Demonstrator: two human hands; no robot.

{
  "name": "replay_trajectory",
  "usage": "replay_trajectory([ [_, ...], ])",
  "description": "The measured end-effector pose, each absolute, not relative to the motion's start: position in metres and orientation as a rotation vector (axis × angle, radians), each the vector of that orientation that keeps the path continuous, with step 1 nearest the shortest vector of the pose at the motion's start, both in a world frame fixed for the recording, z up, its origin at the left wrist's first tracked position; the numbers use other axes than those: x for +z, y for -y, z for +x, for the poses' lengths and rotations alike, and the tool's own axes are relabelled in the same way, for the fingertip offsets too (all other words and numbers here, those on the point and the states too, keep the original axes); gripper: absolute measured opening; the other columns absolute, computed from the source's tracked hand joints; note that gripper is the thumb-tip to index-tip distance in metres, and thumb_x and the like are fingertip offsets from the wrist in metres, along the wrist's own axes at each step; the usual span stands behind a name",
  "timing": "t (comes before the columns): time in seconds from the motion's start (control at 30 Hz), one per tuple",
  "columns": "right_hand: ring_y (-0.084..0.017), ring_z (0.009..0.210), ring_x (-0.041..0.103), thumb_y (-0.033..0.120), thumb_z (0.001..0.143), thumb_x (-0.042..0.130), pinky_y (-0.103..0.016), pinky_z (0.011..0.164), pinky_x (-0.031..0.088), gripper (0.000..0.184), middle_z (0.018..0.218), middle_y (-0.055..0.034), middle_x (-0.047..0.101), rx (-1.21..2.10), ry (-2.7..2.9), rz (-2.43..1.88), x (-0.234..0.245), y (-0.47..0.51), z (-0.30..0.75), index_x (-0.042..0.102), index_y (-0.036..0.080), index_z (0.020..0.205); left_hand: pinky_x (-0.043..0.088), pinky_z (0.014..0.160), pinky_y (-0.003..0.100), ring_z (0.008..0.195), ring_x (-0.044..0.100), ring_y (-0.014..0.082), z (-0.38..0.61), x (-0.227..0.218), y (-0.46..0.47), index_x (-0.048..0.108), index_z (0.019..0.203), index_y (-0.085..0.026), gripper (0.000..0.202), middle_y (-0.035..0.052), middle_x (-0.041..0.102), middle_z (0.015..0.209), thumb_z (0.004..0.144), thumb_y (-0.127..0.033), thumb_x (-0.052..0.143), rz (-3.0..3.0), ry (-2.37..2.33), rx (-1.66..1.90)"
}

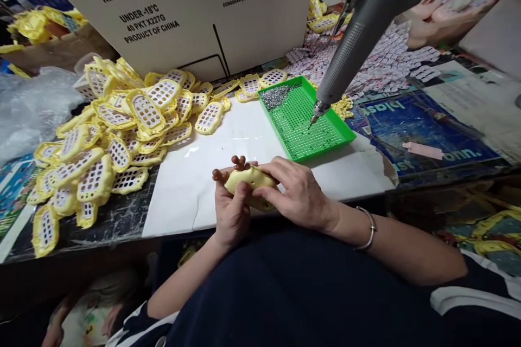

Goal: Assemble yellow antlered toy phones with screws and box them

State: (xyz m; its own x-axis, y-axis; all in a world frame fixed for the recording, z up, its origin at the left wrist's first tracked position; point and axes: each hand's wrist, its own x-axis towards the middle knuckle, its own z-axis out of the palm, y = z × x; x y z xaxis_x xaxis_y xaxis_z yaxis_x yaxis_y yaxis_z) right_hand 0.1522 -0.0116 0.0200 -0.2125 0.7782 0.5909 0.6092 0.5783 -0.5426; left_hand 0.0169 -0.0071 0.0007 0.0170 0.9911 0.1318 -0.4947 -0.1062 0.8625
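Observation:
Close to my body, over the table's front edge, both hands hold a yellow moulded plastic piece (pixel 246 179) with brown antler-like knobs on its far left end. My left hand (pixel 232 209) grips its left side, the thumb lying on top. Fingers of my right hand (pixel 303 192) are closed on its right side. The underside is hidden by the hands. Beyond them stands a green perforated tray (pixel 299 153) with small metal screws (pixel 277 96) heaped in its far left corner. Over the tray hangs a grey electric screwdriver (pixel 344 57), bit pointing down, touched by neither hand.
Yellow shells with white grid plates (pixel 146 111) are piled at left. A large printed carton (pixel 183 16) stands behind. Many small pale parts (pixel 378 57) and little yellow pieces (pixel 344 107) lie at back right. White board (pixel 175 195) covers the middle. A pink strip (pixel 423 149) lies at right.

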Motion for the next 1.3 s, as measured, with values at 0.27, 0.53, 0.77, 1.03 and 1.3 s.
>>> replay_trajectory([
  [0.27,-0.011,0.065,0.054,0.039,0.085,0.061,-0.022,0.062,0.044,0.025,0.074,-0.0012,0.059,0.601,1.799,-1.033,0.014,0.007,0.154,0.060,0.014,0.084,0.053,0.089,0.032,0.093,0.068,0.0161,0.013,0.003,0.006,0.063,0.088,-0.027,0.020,-0.0012,0.070,0.099,0.073,-0.032,0.075,0.941,-0.740,1.390],
  [0.53,-0.013,0.082,0.059,0.037,0.093,0.047,-0.023,0.074,0.046,0.031,0.088,-0.0070,0.063,0.671,1.850,-0.879,0.023,0.006,0.161,0.060,0.010,0.101,0.042,0.104,0.038,0.121,0.054,0.0200,0.002,-0.001,0.007,0.062,0.103,-0.025,0.018,0.0054,0.061,0.124,0.084,-0.023,0.062,1.326,-0.654,1.360],
  [0.77,-0.012,0.071,0.054,0.026,0.090,0.051,-0.023,0.069,0.044,0.018,0.075,-0.0030,0.058,0.686,1.745,-0.911,0.027,0.009,0.156,0.062,0.012,0.087,0.045,0.100,0.037,0.113,0.059,0.0192,0.013,0.003,0.016,0.060,0.105,-0.024,0.022,0.0041,0.064,0.114,0.084,-0.016,0.061,1.419,-0.721,1.514],
  [1.03,-0.014,0.083,0.058,0.050,0.085,0.057,-0.027,0.079,0.047,0.031,0.085,-0.0010,0.063,1.275,1.176,-0.942,0.005,-0.003,0.159,0.064,0.020,0.085,0.051,0.082,0.028,0.099,0.063,0.0179,0.016,0.007,0.008,0.054,0.111,-0.022,0.032,0.0049,0.065,0.107,0.082,-0.032,0.064,1.430,-0.902,1.293],
  [1.3,-0.022,0.116,0.051,0.039,0.082,0.065,-0.041,0.101,0.042,0.043,0.125,-0.0093,0.053,0.528,1.442,-1.084,0.014,0.004,0.174,0.052,0.025,0.121,0.046,0.064,0.025,0.070,0.058,0.0140,-0.003,0.017,0.005,0.052,0.110,-0.017,0.025,0.0040,0.065,0.087,0.087,-0.028,0.052,1.929,-1.093,1.001],
])
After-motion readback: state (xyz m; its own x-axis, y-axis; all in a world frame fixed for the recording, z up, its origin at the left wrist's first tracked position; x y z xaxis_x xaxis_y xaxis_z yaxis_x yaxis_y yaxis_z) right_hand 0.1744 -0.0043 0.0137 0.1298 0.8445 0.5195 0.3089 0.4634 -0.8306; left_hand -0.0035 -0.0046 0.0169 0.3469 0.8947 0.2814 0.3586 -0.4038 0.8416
